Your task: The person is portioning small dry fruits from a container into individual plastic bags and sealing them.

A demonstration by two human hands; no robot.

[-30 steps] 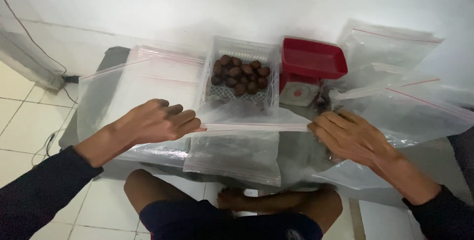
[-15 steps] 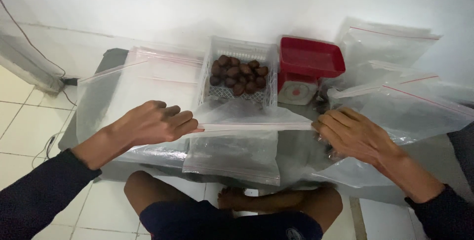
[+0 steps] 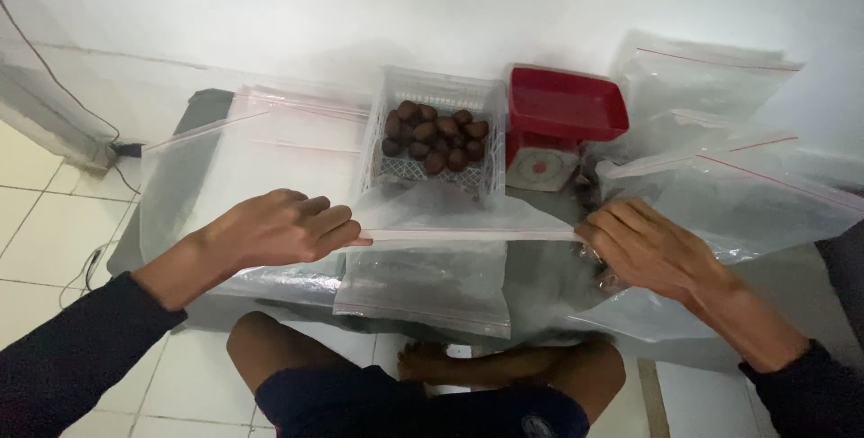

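Both hands hold one clear zip bag [image 3: 432, 267] by its top strip, stretched flat in the centre of the frame. The left hand [image 3: 283, 226] pinches the left end of the strip, and the right hand [image 3: 643, 244] grips the right end. Compared with one second ago, the right hand has slid a little to the right and the strip looks straighter and tighter, so I judge that the seal is now pressed along almost all its length. Behind the bag stands one white basket [image 3: 439, 136] with about a dozen brown fruits [image 3: 432, 136], and one red kitchen scale [image 3: 562, 123] beside it. Several more clear bags [image 3: 720, 186] lie on the dark worktop [image 3: 202, 105] at the left and right; I cannot count them exactly.
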